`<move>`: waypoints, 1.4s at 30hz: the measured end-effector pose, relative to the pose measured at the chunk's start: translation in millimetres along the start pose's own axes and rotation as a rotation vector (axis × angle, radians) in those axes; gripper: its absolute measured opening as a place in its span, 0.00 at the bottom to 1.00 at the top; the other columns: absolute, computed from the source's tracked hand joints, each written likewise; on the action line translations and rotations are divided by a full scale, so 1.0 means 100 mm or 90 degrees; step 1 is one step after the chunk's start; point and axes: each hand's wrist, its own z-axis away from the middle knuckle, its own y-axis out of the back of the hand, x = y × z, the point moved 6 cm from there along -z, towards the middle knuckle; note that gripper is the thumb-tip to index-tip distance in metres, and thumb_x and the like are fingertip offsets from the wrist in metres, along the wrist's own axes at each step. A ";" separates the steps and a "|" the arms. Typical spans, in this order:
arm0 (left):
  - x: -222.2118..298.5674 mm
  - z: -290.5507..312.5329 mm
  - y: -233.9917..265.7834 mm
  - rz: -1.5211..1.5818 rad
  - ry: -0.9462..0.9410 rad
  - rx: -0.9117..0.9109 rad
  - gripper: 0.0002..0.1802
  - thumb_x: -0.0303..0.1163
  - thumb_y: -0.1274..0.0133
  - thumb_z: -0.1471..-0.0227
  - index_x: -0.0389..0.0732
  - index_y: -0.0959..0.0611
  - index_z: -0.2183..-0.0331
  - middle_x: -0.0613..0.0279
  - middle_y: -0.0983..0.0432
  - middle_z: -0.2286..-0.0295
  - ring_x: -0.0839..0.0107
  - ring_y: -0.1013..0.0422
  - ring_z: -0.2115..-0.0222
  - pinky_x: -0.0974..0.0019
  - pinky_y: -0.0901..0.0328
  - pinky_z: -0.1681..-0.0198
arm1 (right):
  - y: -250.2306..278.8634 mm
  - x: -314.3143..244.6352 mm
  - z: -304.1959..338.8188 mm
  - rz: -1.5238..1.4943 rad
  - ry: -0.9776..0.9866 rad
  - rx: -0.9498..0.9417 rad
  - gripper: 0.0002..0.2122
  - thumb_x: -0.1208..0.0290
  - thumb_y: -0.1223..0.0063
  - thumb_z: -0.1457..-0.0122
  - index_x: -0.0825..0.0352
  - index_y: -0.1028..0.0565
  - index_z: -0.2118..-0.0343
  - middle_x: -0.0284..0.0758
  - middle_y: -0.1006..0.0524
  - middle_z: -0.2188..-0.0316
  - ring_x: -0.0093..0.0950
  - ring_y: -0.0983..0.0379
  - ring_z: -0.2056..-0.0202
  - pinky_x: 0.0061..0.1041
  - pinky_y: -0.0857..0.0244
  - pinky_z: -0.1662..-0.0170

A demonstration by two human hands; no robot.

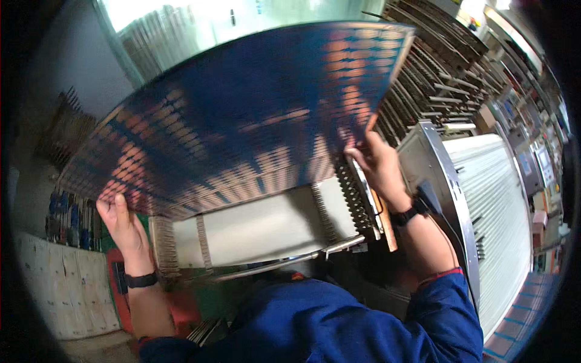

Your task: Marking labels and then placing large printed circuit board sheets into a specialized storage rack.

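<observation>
A large thin panel point(242, 97), dark blue with rows of copper-coloured patches like a circuit board panel, is held up in front of me and tilted. My left hand point(123, 224) grips its lower left edge, thumb on the near face. At its lower right edge, my right hand point(380, 166) is closed on the panel, fingers bent round the side. Below the panel sits a slotted rack point(260, 224) with a pale flat base and toothed strips. Its right toothed side point(354, 193) lies just beneath my right hand. The panel hides the rack's far part.
To the right stands a metal-framed unit point(496, 181) with many white slats. Dark slotted racks point(436, 85) are stacked behind it at the far right. White cabinets point(66, 284) stand at the lower left. A black cord point(446, 221) runs from my right wristband.
</observation>
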 end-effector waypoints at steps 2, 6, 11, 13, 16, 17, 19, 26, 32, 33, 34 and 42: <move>0.16 0.02 -0.17 0.050 -0.013 0.025 0.17 0.33 0.45 0.36 0.39 0.30 0.50 0.56 0.30 0.50 0.66 0.33 0.47 0.58 0.39 0.40 | 0.17 -0.02 0.02 -0.064 0.020 0.062 0.20 0.74 0.33 0.44 0.69 0.27 0.50 0.41 0.21 0.66 0.30 0.21 0.68 0.28 0.26 0.64; 0.32 -0.07 -0.24 0.093 -0.082 0.018 0.14 0.31 0.46 0.37 0.37 0.28 0.53 0.58 0.27 0.54 0.68 0.31 0.51 0.61 0.38 0.42 | 0.55 0.09 0.09 -0.215 0.073 0.208 0.23 0.84 0.35 0.44 0.71 0.29 0.45 0.33 0.24 0.53 0.23 0.25 0.57 0.25 0.28 0.53; 0.39 0.02 -0.10 0.065 -0.082 0.007 0.16 0.32 0.53 0.33 0.36 0.31 0.48 0.57 0.29 0.51 0.70 0.33 0.51 0.64 0.39 0.43 | 0.77 -0.23 -0.03 -0.331 -0.010 0.059 0.22 0.90 0.39 0.45 0.71 0.28 0.47 0.31 0.23 0.57 0.20 0.27 0.56 0.20 0.33 0.50; 0.36 0.08 -0.12 0.119 -0.048 0.007 0.20 0.30 0.54 0.33 0.36 0.36 0.43 0.57 0.31 0.49 0.68 0.33 0.50 0.62 0.38 0.42 | 0.80 -0.42 -0.10 -0.327 0.006 0.003 0.15 0.88 0.40 0.44 0.71 0.27 0.55 0.29 0.24 0.60 0.19 0.27 0.59 0.19 0.33 0.52; 0.11 0.09 -0.02 0.165 -0.023 0.009 0.25 0.26 0.54 0.35 0.36 0.38 0.40 0.53 0.37 0.43 0.63 0.38 0.42 0.56 0.43 0.36 | 0.83 -0.61 -0.15 -0.293 -0.004 -0.029 0.11 0.87 0.41 0.42 0.71 0.27 0.58 0.29 0.23 0.61 0.19 0.27 0.60 0.20 0.33 0.53; 0.03 0.09 0.00 0.167 -0.022 0.010 0.25 0.26 0.54 0.35 0.36 0.38 0.40 0.53 0.37 0.43 0.63 0.38 0.42 0.56 0.43 0.36 | 0.83 -0.64 -0.16 -0.263 -0.010 -0.042 0.10 0.85 0.41 0.41 0.71 0.27 0.58 0.29 0.22 0.62 0.19 0.27 0.61 0.20 0.33 0.53; -0.09 0.08 0.03 0.188 -0.023 0.018 0.27 0.24 0.53 0.37 0.36 0.40 0.39 0.52 0.40 0.41 0.62 0.41 0.39 0.53 0.46 0.34 | 0.77 -0.71 -0.18 -0.199 -0.009 -0.040 0.09 0.85 0.41 0.41 0.71 0.27 0.59 0.30 0.22 0.63 0.19 0.26 0.61 0.20 0.33 0.53; -0.24 0.10 -0.03 0.213 0.019 0.002 0.24 0.22 0.55 0.37 0.36 0.38 0.41 0.52 0.36 0.43 0.62 0.36 0.43 0.55 0.40 0.37 | 0.48 -0.37 -0.12 -0.127 0.014 0.032 0.13 0.83 0.37 0.43 0.71 0.26 0.57 0.34 0.21 0.66 0.21 0.25 0.65 0.20 0.31 0.58; -0.03 0.07 0.07 0.030 0.032 0.074 0.18 0.28 0.50 0.35 0.39 0.33 0.46 0.56 0.31 0.49 0.68 0.32 0.50 0.59 0.35 0.43 | 0.19 -0.36 -0.10 -0.023 0.095 0.037 0.13 0.72 0.34 0.42 0.69 0.26 0.59 0.39 0.21 0.69 0.26 0.24 0.70 0.26 0.30 0.66; 0.03 0.08 0.09 0.023 0.040 0.118 0.19 0.28 0.50 0.35 0.39 0.33 0.45 0.56 0.31 0.48 0.68 0.33 0.49 0.59 0.37 0.42 | 0.11 -0.19 -0.09 -0.058 0.059 0.025 0.14 0.70 0.33 0.42 0.69 0.26 0.60 0.40 0.22 0.70 0.29 0.24 0.72 0.27 0.30 0.68; 0.01 0.09 0.14 0.011 0.048 0.165 0.20 0.29 0.50 0.35 0.38 0.33 0.44 0.56 0.31 0.48 0.67 0.34 0.47 0.58 0.39 0.40 | 0.06 -0.08 -0.07 -0.096 0.026 0.014 0.14 0.69 0.33 0.43 0.68 0.27 0.61 0.41 0.22 0.72 0.31 0.24 0.73 0.29 0.31 0.69; -0.02 0.06 -0.15 0.053 -0.045 -0.009 0.24 0.32 0.48 0.35 0.37 0.35 0.42 0.53 0.34 0.44 0.64 0.36 0.43 0.56 0.44 0.36 | 0.07 0.01 0.06 -0.014 0.022 0.048 0.20 0.68 0.36 0.40 0.66 0.31 0.49 0.45 0.22 0.75 0.47 0.22 0.73 0.39 0.30 0.70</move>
